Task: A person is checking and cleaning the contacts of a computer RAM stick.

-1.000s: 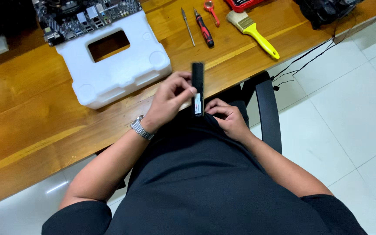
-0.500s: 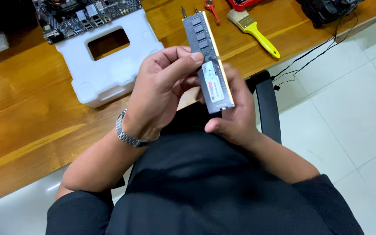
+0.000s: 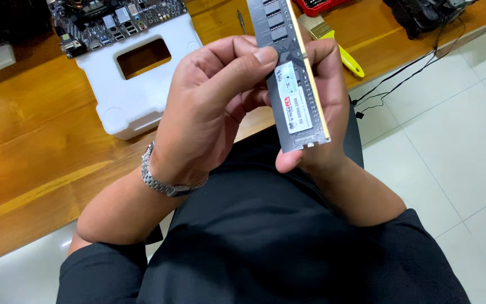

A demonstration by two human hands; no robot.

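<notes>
You hold a memory module (image 3: pixel 291 84) up in front of you with both hands. Your left hand (image 3: pixel 209 112) pinches its labelled face with the thumb, fingers curled behind. Your right hand (image 3: pixel 322 112) grips the gold-contact edge, thumb under the lower end. Beyond your left hand a motherboard (image 3: pixel 113 19) sits on a white foam block (image 3: pixel 136 95) on the wooden desk (image 3: pixel 23 146). Beyond your right hand lies a yellow-handled brush (image 3: pixel 341 48).

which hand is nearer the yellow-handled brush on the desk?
Right. The right hand, behind the memory stick that both hands hold, overlaps the yellow-handled brush in the picture. The left hand grips the stick's other side, farther from it.
</notes>
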